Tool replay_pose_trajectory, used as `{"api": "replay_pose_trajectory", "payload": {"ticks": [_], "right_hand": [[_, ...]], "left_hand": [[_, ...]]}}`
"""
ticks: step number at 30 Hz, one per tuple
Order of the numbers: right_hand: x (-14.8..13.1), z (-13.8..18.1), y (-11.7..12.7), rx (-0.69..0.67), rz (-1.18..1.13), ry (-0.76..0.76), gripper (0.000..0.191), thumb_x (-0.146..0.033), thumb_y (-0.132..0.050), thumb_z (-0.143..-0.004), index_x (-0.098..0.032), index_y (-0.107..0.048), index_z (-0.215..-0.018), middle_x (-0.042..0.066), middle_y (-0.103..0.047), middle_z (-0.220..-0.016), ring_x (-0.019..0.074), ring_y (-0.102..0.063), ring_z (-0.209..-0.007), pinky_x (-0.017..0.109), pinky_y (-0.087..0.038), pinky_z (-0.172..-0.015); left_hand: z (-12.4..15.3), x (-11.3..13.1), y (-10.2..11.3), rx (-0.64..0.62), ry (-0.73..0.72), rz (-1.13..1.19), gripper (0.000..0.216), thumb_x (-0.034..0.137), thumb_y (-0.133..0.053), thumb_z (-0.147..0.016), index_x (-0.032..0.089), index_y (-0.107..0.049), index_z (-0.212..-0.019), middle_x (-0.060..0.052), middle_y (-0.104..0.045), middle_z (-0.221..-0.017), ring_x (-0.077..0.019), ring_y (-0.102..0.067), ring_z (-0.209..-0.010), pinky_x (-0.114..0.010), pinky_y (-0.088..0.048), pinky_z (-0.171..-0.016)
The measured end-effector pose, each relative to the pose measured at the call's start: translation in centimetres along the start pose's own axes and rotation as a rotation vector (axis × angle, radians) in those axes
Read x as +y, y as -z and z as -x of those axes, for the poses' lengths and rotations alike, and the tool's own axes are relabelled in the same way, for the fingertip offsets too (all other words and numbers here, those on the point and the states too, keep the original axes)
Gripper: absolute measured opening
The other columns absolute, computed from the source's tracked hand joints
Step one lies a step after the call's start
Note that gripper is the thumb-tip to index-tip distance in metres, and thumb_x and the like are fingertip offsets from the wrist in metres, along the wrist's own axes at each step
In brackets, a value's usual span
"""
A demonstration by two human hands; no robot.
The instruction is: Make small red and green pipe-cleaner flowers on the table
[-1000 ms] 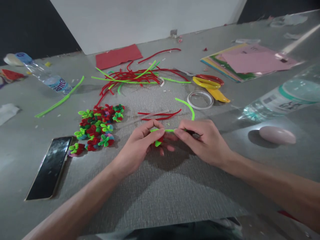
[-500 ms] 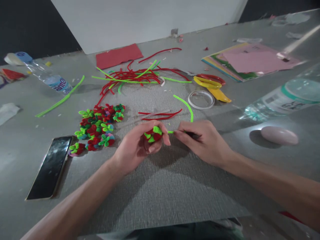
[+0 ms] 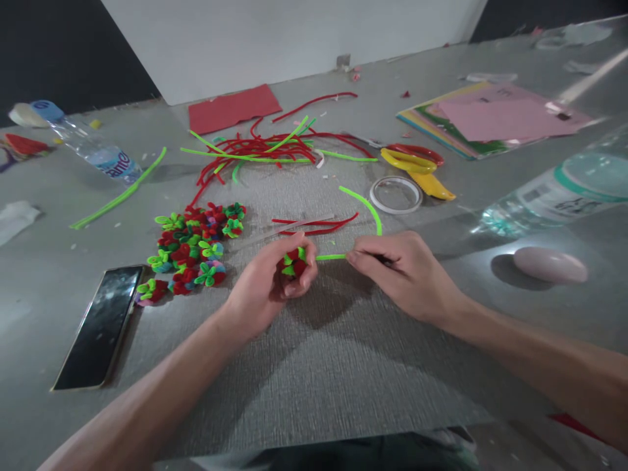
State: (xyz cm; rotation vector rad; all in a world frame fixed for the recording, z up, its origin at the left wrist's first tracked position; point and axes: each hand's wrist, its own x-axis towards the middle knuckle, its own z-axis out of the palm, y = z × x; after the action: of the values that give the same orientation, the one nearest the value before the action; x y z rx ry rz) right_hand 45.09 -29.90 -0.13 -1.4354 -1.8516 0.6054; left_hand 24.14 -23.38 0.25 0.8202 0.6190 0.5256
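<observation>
My left hand (image 3: 275, 275) is closed round a small red and green pipe-cleaner strawberry (image 3: 293, 263); the fingers cover part of it. A bright green pipe cleaner (image 3: 367, 203) stretches straight from beside the strawberry into my right hand (image 3: 397, 271) and curves up behind it. My right thumb and fingers pinch that pipe cleaner; something dark, hard to make out, shows among the fingers. Several finished red and green pipe-cleaner pieces (image 3: 184, 252) lie grouped left of my left hand. Just beyond my hands are cut red pipe cleaners (image 3: 333, 229).
A phone (image 3: 101, 327) lies at left. Behind are a pile of pipe cleaners (image 3: 265, 150), scissors (image 3: 409, 160) and a tape roll (image 3: 396, 195). Coloured paper sheets (image 3: 500, 118), a large bottle (image 3: 559, 190) and a pinkish oval object (image 3: 550, 264) are on the right; a smaller bottle (image 3: 93, 144) lies far left.
The gap between my hands has grown slightly, with more of the green pipe cleaner showing. My left fingers have curled further over the strawberry, and my right hand has shifted a little right.
</observation>
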Motion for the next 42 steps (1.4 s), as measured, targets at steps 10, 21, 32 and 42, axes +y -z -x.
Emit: {"api": "replay_pose_trajectory", "payload": {"ticks": [10, 21, 32, 42], "right_hand": [[-0.3, -0.1, 0.8, 0.041, -0.019, -0.029, 0.041, -0.017, -0.051, -0.097, -0.022, -0.024, -0.066, -0.005, -0.021, -0.062, 0.0111, -0.024, -0.057, 0.031, -0.020, -0.053], [0.6, 0.1, 0.7, 0.039, 0.025, 0.034, 0.041, -0.020, -0.051, -0.098, -0.022, -0.026, -0.066, -0.006, -0.023, -0.061, 0.0098, -0.025, -0.055, 0.030, -0.021, -0.053], [0.2, 0.0, 0.7, 0.052, 0.009, 0.016, 0.042, -0.022, -0.051, -0.099, -0.022, -0.029, -0.064, -0.005, -0.024, -0.060, 0.0103, -0.026, -0.055, 0.030, -0.022, -0.052], [-0.1, 0.3, 0.6, 0.067, -0.024, 0.002, 0.040, -0.023, -0.051, -0.101, -0.021, -0.036, -0.064, -0.005, -0.028, -0.059, 0.0100, -0.028, -0.055, 0.030, -0.023, -0.053]], "left_hand": [[0.3, 0.3, 0.1, 0.023, -0.062, -0.102, 0.032, 0.036, -0.055, -0.099, 0.015, -0.060, -0.075, 0.004, -0.048, -0.053, -0.0049, -0.035, -0.042, -0.019, -0.025, -0.043], [-0.2, 0.1, 0.8, 0.104, -0.151, -0.379, 0.014, 0.016, -0.054, -0.089, 0.018, -0.062, -0.099, -0.004, -0.078, -0.080, -0.0110, -0.068, -0.058, -0.017, -0.048, -0.051], [0.1, 0.4, 0.4, 0.147, -0.099, -0.540, 0.014, 0.014, -0.052, -0.081, 0.018, -0.065, -0.086, -0.001, -0.073, -0.074, -0.0147, -0.072, -0.062, -0.022, -0.056, -0.057], [0.1, 0.4, 0.8, 0.152, -0.217, -0.947, 0.009, 0.014, -0.059, -0.079, 0.017, -0.068, -0.080, 0.002, -0.061, -0.072, -0.0100, -0.050, -0.065, -0.021, -0.036, -0.059]]}}
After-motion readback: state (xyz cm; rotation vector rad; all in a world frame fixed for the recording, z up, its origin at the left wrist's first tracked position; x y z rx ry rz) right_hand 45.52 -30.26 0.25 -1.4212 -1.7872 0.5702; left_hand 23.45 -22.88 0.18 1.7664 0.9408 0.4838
